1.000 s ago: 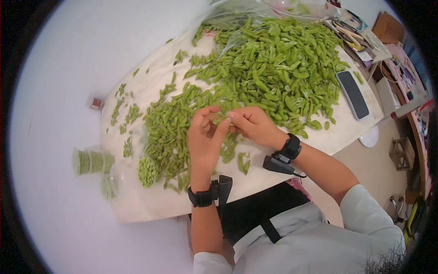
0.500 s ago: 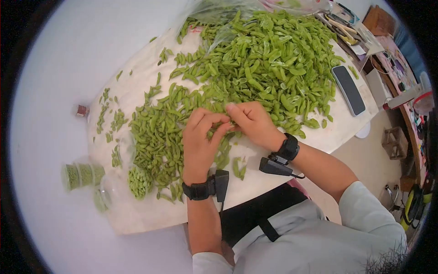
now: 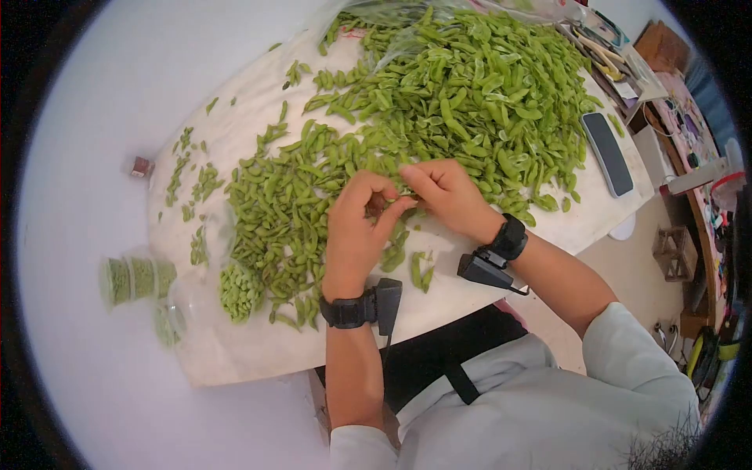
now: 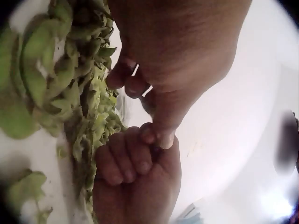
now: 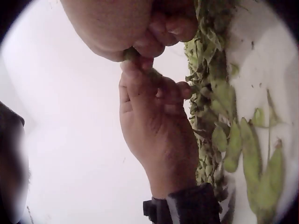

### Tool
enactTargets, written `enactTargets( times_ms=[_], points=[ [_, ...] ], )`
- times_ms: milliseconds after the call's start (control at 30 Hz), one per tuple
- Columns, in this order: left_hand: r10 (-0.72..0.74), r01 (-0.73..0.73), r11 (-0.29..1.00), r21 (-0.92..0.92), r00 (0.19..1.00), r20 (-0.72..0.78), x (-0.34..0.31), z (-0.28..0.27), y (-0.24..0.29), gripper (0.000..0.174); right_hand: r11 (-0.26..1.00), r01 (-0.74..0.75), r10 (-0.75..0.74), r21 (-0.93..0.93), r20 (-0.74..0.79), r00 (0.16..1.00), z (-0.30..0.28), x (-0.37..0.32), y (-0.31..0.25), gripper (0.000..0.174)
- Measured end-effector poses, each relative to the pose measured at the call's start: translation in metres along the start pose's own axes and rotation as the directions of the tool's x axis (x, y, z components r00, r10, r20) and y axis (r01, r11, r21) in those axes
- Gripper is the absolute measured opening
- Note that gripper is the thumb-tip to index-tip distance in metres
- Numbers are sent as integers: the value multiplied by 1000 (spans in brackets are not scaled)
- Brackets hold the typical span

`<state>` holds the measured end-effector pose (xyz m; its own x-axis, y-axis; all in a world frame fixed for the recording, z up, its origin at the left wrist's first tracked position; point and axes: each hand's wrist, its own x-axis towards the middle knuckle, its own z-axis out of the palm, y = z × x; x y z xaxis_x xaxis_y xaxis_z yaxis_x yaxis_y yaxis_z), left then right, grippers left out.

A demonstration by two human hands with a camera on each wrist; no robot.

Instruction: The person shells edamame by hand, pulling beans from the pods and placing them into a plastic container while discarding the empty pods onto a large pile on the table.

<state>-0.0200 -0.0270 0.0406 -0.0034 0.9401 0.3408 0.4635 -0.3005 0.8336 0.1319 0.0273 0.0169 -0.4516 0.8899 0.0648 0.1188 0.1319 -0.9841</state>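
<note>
The left hand (image 3: 352,235) and right hand (image 3: 458,202) meet fingertip to fingertip above the near side of a spread of green pods (image 3: 274,211). In the right wrist view, a small green pod (image 5: 131,54) shows between the fingertips of the right hand (image 5: 112,23) and the left hand (image 5: 161,130), pinched by both. Most of that pod is hidden by fingers. The left wrist view shows the left hand (image 4: 182,60) above, its thumb touching the curled right hand (image 4: 135,172). Behind the hands rises a large heap of pods (image 3: 486,94).
A round mound of shelled green beans (image 3: 240,290) sits at the left. Beyond it, clear containers of beans (image 3: 141,280) stand near the table edge. A phone (image 3: 607,155) lies at the right, below several tools (image 3: 599,55). Loose pods (image 3: 421,271) lie by the right wrist.
The head view has shifted a little. Both hands stay together, with their fingertips brought closer around the small pod and the left thumb moved nearer the right fingers.
</note>
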Motion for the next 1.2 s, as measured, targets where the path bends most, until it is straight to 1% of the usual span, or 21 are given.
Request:
enactTargets(
  times_ms=[100,167,200,267,333,367,433,533,567,600,633,667,733,767,833,867,900,967,1000,1100,1200],
  points=[
    [87,-106,990,-92,977,-196,-1,-7,-6,17,993,-10,10,122,1,1000,4,-1,-1,43],
    [27,-59,995,-86,940,-341,-8,-23,4,14,984,-40,36,174,26,999,1,-4,-7,43],
    [-5,-32,996,-84,912,-409,-14,-32,12,13,984,-65,63,165,15,998,1,-5,-9,44],
    [-16,5,1000,-22,852,-524,-29,-58,22,11,986,-52,49,161,22,999,0,-4,-8,43],
    [-9,98,987,126,822,-569,-45,-93,25,11,983,-16,8,182,40,999,-1,-2,-4,44],
    [-77,213,958,190,834,-546,-55,-113,24,11,982,-17,9,186,43,999,0,-2,-4,45],
    [-223,422,850,315,830,-512,-74,-149,14,11,981,-24,16,193,45,999,0,-5,-7,45],
    [-323,525,680,512,841,-433,-91,-177,0,10,984,-22,12,177,57,998,-1,-4,-4,45],
    [-155,402,656,639,900,-407,-93,-177,-4,11,983,-27,16,179,62,998,-1,-5,-6,45],
    [14,274,601,751,936,-353,-90,-173,-5,12,983,-31,19,179,65,998,-1,-5,-7,44],
    [177,146,519,842,946,-273,-86,-169,-6,13,984,-35,24,177,67,997,-2,-5,-8,44],
    [217,120,529,840,938,-271,-80,-163,-6,13,977,43,-50,209,29,998,0,-3,-3,43],
    [49,197,787,585,925,-377,-55,-130,16,13,949,190,-183,253,-52,982,6,4,12,42],
    [-45,230,878,421,913,-405,-42,-110,24,14,955,191,-182,228,-58,982,4,4,9,41],
    [-168,238,951,197,933,-318,-18,-72,31,23,966,195,-185,172,-71,980,-1,0,0,39],
    [-194,226,967,114,951,-239,-5,-52,42,27,976,87,-77,200,-57,995,-4,-3,-11,35],
    [-214,222,975,35,964,-155,6,-35,51,31,982,72,-63,177,-56,996,-7,-3,-9,35],
    [-237,238,971,3,969,-67,20,-10,47,32,989,41,-34,143,-52,998,-8,-1,-2,33],
    [-247,247,969,-9,969,-19,25,-2,43,33,967,129,-109,219,-103,989,-6,-1,-3,36],
    [-213,216,943,-254,976,37,36,12,21,32,972,114,-90,205,-123,988,-9,1,-3,43],
    [-127,139,930,-340,990,56,34,16,9,35,946,23,10,323,-99,995,-10,3,4,49]
  ],
)
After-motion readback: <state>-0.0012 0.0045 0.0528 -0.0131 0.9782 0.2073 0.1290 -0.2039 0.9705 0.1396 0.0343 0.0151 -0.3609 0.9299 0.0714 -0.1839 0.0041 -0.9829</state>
